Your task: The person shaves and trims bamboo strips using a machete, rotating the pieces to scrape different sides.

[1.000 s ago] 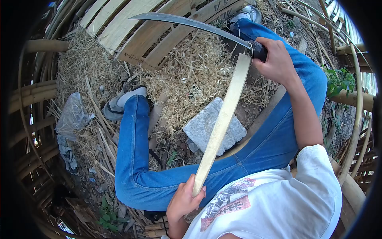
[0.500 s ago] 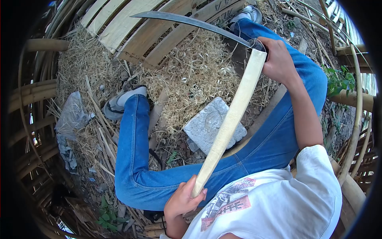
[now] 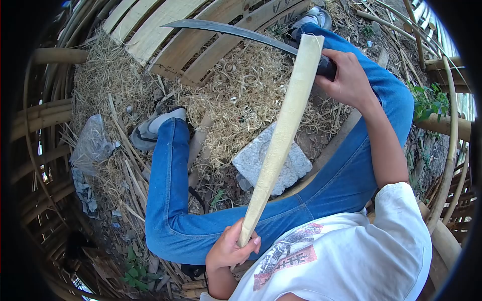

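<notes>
My left hand (image 3: 233, 247) is closed round the lower end of a long pale slat (image 3: 282, 135), of wood or bamboo, that slants up and to the right. A dark handle (image 3: 326, 68) sits in my right hand (image 3: 347, 79), with its fingers wrapped round it. From that handle a long curved knife blade (image 3: 228, 29) reaches left, its point over the pallet boards. Near its top the slat crosses in front of the base of the blade; I cannot tell whether they touch. A pale stone block (image 3: 293, 165) lies on the ground, partly hidden behind the slat.
Curly shavings (image 3: 236, 108) cover the ground between my legs in blue jeans (image 3: 168, 170). A slatted wooden pallet (image 3: 196, 45) stands at the top. A clear plastic bag (image 3: 93, 143) lies at left. Bamboo poles (image 3: 444, 125) frame both sides.
The slat's upper end has moved up and left, from beside the right hand to past the blade's base. The knife has shifted slightly left; its handle now shows behind the slat.
</notes>
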A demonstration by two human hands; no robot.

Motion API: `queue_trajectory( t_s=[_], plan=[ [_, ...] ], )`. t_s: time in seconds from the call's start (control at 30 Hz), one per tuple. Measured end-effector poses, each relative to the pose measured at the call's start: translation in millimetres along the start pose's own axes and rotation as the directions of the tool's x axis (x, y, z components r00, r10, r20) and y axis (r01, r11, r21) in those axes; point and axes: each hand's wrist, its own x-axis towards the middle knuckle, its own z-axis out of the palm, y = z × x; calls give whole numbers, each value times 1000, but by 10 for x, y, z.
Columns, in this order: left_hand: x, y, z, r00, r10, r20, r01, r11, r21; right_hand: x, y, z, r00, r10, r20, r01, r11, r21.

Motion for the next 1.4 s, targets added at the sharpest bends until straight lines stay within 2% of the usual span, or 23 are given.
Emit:
queue_trajectory(
  t_s=[0.03, 0.2, 0.3, 0.33, 0.47, 0.57, 0.67, 0.77, 0.8, 0.9, 1.03, 1.1, 1.13, 1.23, 1.33, 1.4],
  plan=[
    [-12, -23, -6, 1000, -3, -20, 2, 999, -46, -22, 9, 26, 997, -34, -70, 31, 998, -52],
    [-142, -56, -60, 991, 21, -135, -63, 947, -316, -17, 31, 53, 994, -58, -95, 54, 998, -41],
    [-195, -105, -105, 963, 214, -167, -263, 884, -387, 2, -30, -4, 998, -13, -61, 12, 1000, -13],
    [-225, -99, -153, 965, 218, -147, -260, 869, -421, 6, -32, -12, 998, -7, -56, 6, 1000, -9],
    [-222, -105, -187, 916, 328, -229, -396, 830, -393, 2, -13, -22, 996, -18, -82, 17, 1000, -13],
    [-277, -125, -217, 911, 331, -245, -399, 855, -331, 26, 185, 64, 948, -177, -264, 139, 978, -156],
    [-329, -78, -157, 940, 149, -307, -241, 927, -288, 119, 58, -168, 996, 76, -38, -75, 997, 33],
    [-266, -64, -48, 940, -8, -341, -81, 966, -244, 122, 140, -169, 983, 35, -181, -8, 989, 146],
    [-229, -52, -6, 926, -67, -370, -9, 980, -200, 130, 154, -171, 977, -9, -213, 37, 991, 126],
    [-106, 1, 72, 903, -109, -416, 54, 989, -141, 110, 70, -207, 992, 27, -127, -4, 984, 179],
    [-50, 65, 79, 900, -127, -417, 64, 985, -160, 69, 1, -69, 999, -22, 34, 14, 978, 210],
    [-11, 83, 106, 877, -111, -467, 83, 993, -81, 15, -101, 6, 994, -50, 92, 32, 982, 184],
    [10, 89, 128, 865, -104, -491, 95, 995, -44, 6, -167, -15, 984, -22, 177, -2, 991, 135],
    [77, 110, 190, 832, -32, -554, 128, 982, 136, -66, -218, 46, 989, -74, 126, 70, 997, 38],
    [75, 121, 226, 820, 5, -573, 111, 980, 166, -53, -176, 65, 994, -17, 111, 20, 999, -28],
    [56, 96, 209, 821, 24, -571, 105, 976, 193, -32, -102, 79, 999, 1, 46, 2, 998, -59]
  ],
)
